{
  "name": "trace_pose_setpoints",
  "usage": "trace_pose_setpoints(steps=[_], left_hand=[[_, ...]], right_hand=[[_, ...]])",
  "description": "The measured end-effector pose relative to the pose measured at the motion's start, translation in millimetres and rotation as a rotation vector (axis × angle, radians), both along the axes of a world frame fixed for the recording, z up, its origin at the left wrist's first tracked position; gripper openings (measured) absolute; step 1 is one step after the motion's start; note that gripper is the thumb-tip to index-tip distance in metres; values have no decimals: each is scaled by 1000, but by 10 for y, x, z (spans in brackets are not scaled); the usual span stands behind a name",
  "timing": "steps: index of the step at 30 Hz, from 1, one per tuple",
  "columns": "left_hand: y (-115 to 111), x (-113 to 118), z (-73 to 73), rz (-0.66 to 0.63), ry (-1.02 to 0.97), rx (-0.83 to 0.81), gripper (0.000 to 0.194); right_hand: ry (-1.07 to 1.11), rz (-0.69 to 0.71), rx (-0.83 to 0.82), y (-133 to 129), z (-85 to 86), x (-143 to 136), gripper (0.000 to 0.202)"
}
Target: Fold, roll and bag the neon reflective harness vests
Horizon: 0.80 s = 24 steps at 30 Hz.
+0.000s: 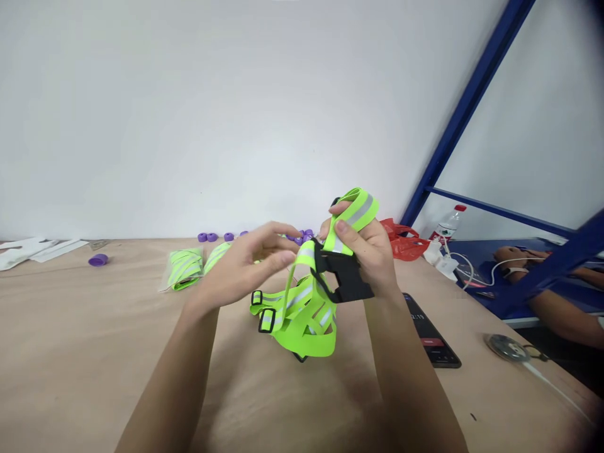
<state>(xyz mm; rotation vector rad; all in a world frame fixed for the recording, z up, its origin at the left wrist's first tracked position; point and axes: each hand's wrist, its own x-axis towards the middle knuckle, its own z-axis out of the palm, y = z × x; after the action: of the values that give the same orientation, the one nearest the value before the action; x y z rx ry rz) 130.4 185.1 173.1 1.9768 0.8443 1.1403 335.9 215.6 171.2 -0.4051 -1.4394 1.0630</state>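
My right hand (365, 245) grips a folded part of a neon yellow-green strap (302, 314) with grey reflective stripes. A large black buckle (346, 277) hangs just below my right fingers. The rest of the strap dangles in loops under the hands, with black slide adjusters (267, 320) at its left side. To the left of the buckle, my left hand (255, 261) has its fingers apart and pointing right, close to the strap and holding nothing.
Bagged green straps (185, 267) lie behind my left hand, near several purple rolls (212, 237). A purple cup-like piece (98, 259) is further left. At right are a phone (431, 333), red bag (406, 242), bottle (450, 223), round device (507, 347), blue frame (465, 107) and another person's arms.
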Motion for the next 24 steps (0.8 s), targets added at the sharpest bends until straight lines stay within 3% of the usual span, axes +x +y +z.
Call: trace_pose_setpoints(steps=[3, 6, 11, 15, 19, 24], left_hand=[[40, 61, -24, -153, 239, -89, 33], [75, 118, -58, -186, 369, -90, 22], [117, 115, -89, -176, 408, -131, 10], [149, 45, -58, -141, 470, -220, 18], [223, -54, -92, -224, 456, -326, 29], [305, -183, -168, -306, 382, -339, 31]], right_hand=[[77, -41, -9, 31, -8, 7, 27], [105, -101, -19, 76, -43, 21, 31], [156, -117, -16, 155, -61, 68, 32], [399, -39, -35, 185, -4, 165, 30], [648, -7, -82, 188, 49, 295, 27], [834, -47, -34, 177, 96, 394, 36]])
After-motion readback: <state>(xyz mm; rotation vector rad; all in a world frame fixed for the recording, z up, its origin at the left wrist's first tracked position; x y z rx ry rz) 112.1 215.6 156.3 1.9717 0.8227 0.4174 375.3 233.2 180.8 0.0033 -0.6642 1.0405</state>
